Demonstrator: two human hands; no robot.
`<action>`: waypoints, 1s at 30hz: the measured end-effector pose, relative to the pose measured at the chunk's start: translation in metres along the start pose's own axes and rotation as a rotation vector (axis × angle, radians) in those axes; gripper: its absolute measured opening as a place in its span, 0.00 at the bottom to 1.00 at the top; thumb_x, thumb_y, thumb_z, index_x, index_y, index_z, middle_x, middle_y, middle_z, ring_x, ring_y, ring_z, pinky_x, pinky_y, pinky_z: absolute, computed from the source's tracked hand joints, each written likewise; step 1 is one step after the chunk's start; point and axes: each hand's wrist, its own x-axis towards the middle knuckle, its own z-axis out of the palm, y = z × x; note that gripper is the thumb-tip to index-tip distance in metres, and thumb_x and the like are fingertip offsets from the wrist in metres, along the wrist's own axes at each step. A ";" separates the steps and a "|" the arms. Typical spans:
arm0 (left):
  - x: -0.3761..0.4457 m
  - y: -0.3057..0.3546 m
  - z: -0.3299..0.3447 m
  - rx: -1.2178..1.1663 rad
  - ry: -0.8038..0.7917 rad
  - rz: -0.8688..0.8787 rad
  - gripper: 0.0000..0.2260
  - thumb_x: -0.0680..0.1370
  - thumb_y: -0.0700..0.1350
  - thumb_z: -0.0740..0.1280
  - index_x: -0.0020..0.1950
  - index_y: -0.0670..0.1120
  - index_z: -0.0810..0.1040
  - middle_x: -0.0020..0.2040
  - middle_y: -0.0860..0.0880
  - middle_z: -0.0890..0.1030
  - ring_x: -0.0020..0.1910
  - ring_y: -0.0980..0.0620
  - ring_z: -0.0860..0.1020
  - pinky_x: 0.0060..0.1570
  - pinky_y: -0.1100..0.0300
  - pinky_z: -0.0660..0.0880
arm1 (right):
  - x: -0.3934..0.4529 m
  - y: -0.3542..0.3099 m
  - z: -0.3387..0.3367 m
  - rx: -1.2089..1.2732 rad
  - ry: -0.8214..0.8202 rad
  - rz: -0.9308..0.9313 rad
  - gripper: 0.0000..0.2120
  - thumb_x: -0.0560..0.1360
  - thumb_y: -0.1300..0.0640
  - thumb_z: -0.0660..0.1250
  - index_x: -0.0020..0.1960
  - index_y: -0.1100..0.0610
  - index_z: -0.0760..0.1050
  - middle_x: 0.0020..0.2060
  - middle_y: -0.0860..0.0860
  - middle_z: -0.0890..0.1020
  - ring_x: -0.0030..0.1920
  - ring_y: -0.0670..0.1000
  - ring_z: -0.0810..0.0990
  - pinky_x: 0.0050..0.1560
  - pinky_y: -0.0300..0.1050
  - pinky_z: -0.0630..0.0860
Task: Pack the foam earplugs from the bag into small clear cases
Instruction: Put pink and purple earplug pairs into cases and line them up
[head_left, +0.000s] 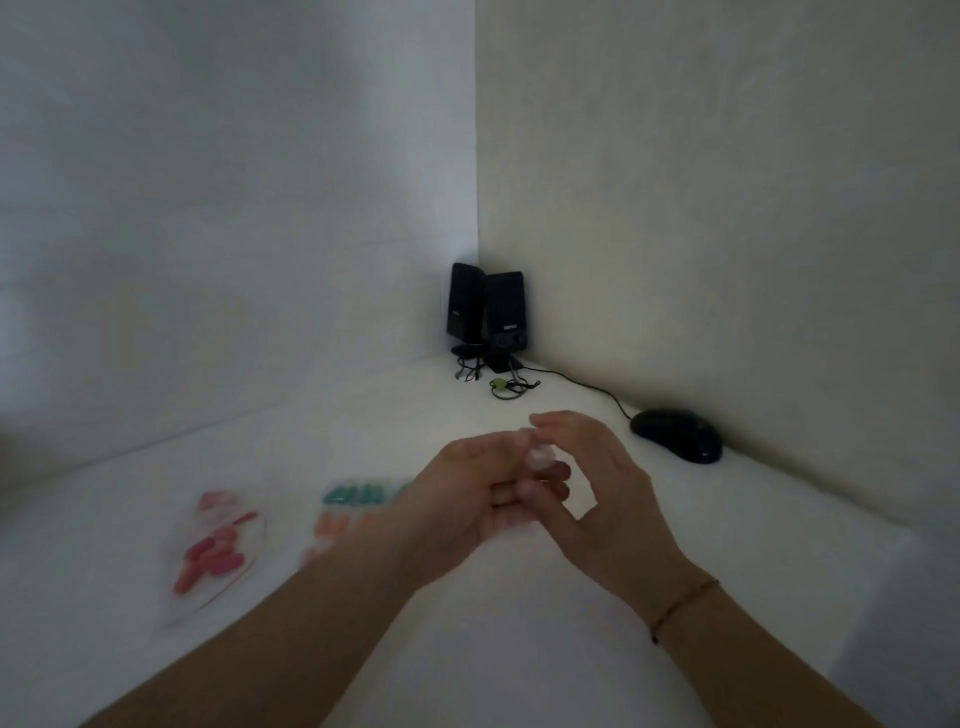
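Note:
A clear plastic bag with several pink and red foam earplugs lies on the white table at the left. Beside it, partly hidden by my left forearm, lie rows of teal earplugs and orange earplugs. Both hands meet above the table's middle. My left hand grips a small clear case from below. My right hand pinches the case's top with thumb and fingers. What the case holds is too blurred to tell.
Two black speakers stand in the far corner with tangled cables in front. A black computer mouse lies at the right near the wall, with its cord running back to the corner. Walls close the table at the back and on the right.

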 end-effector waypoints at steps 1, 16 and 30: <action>-0.009 0.002 -0.008 0.018 0.028 0.053 0.11 0.78 0.43 0.67 0.56 0.37 0.77 0.52 0.37 0.81 0.47 0.43 0.83 0.44 0.55 0.80 | 0.004 -0.007 0.007 -0.053 0.023 -0.047 0.13 0.75 0.55 0.68 0.58 0.56 0.76 0.54 0.50 0.79 0.57 0.47 0.76 0.60 0.41 0.72; -0.122 0.046 -0.142 -0.392 0.259 0.318 0.23 0.75 0.52 0.62 0.58 0.33 0.78 0.44 0.39 0.83 0.38 0.48 0.84 0.29 0.60 0.79 | 0.066 -0.139 0.147 0.167 0.213 -0.247 0.08 0.75 0.55 0.70 0.53 0.47 0.79 0.53 0.42 0.82 0.51 0.41 0.81 0.49 0.43 0.77; -0.121 0.010 -0.169 -0.556 0.342 0.304 0.17 0.72 0.47 0.68 0.53 0.35 0.75 0.48 0.37 0.80 0.43 0.47 0.82 0.44 0.59 0.82 | 0.047 -0.133 0.174 -0.258 0.155 -0.339 0.08 0.73 0.54 0.68 0.46 0.57 0.84 0.33 0.46 0.84 0.30 0.47 0.81 0.37 0.39 0.73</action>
